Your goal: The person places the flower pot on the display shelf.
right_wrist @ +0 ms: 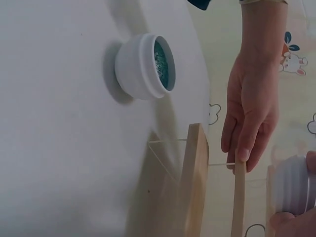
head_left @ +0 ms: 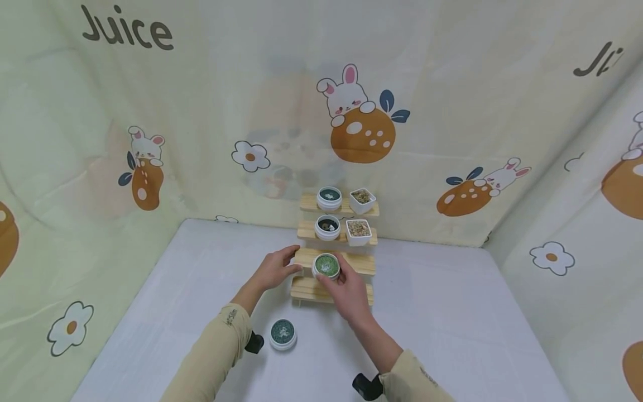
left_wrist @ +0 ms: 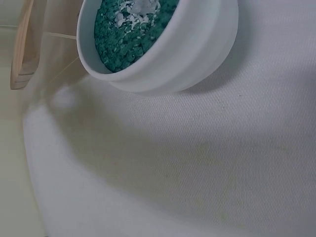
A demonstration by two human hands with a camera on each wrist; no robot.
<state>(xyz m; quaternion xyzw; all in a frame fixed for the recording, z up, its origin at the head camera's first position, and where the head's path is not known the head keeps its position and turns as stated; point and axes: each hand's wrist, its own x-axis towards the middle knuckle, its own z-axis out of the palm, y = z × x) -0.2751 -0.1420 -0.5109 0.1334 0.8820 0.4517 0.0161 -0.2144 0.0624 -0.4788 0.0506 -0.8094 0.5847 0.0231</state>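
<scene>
My right hand (head_left: 348, 290) grips a white round pot (head_left: 327, 267) of green granules, thumb and fingers at its sides. The pot appears over the second step from the bottom of a wooden tiered stand (head_left: 359, 262); whether it touches the board, I cannot tell. At the stand's left end, my left hand (head_left: 275, 269) holds a board's edge, thumb on one side and fingers behind, as the right wrist view shows. A second white round pot (head_left: 283, 335), with teal granules, stands on the table in front, near my left wrist. In the left wrist view that pot (left_wrist: 207, 49) is close.
Higher steps bear a dark green-filled round pot (head_left: 329, 199), a dark-filled round pot (head_left: 327, 227) and two square white dishes, one upper (head_left: 363, 200), one lower (head_left: 359, 231). A printed curtain (head_left: 281, 100) stands behind the white table (head_left: 432, 324).
</scene>
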